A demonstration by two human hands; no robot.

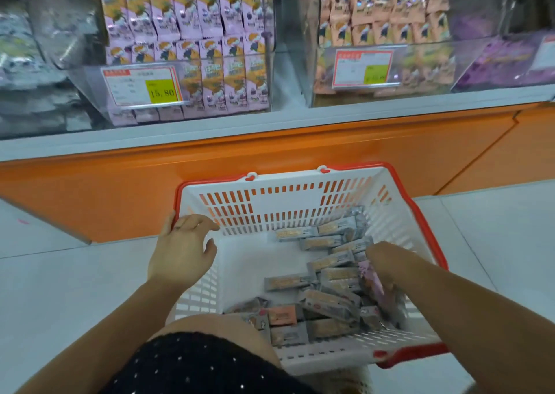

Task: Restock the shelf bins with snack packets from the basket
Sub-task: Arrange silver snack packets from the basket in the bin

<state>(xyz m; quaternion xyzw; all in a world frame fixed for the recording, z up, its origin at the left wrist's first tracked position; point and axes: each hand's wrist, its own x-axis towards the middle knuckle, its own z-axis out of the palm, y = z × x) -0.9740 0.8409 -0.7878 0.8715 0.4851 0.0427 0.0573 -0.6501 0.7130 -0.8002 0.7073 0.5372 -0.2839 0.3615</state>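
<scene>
You are gripping the near basket (300, 175) by its left rim with your left hand (181, 254) while your right hand (383, 266) is digging into its packets (329, 263), hold unclear, risking a loose handful spilling short of the far bins (186, 72).

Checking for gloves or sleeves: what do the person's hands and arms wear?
Nothing shows. The left hand and right hand are ungloved, and both arms are bare as far as the frame reaches, with no sleeves, watch or bracelet.

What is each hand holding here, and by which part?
Left hand grips the basket by its left rim, thumb outside. Right hand seems to pinch a pink packet by its upper end; that grip is partly hidden.
</scene>
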